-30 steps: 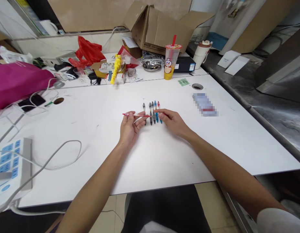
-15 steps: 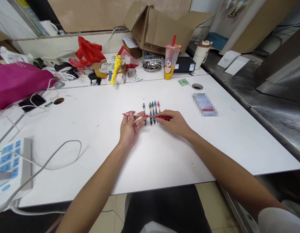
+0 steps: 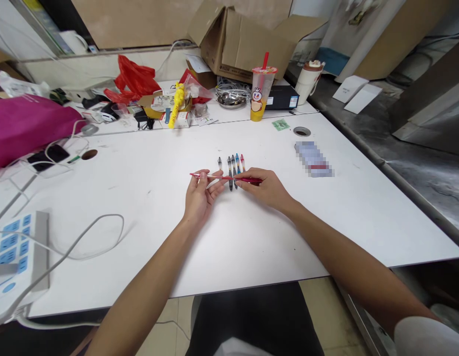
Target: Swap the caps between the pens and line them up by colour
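My left hand (image 3: 199,194) pinches a slim red-and-pale pen part (image 3: 218,177) between thumb and fingers, its other fingers loosely spread. My right hand (image 3: 266,187) is closed on a darker red pen barrel (image 3: 252,180). The two parts lie end to end in one line just above the table; whether they are joined is too small to tell. Behind and below them lie several pens in a row: grey-black pens (image 3: 230,184), a blue pen (image 3: 237,163) and a red pen (image 3: 243,161). My hands hide parts of these pens.
A pixelated flat item (image 3: 314,159), a tape roll (image 3: 301,131) and a green packet (image 3: 280,124) lie to the right. A drink cup (image 3: 259,96) and cardboard box (image 3: 244,44) stand behind. At left are a power strip (image 3: 25,257) and loose cable (image 3: 103,216).
The left hand and its pen part have shifted slightly right, bringing the red pieces closer end to end. The right hand has edged slightly left. The pens on the table stay put.
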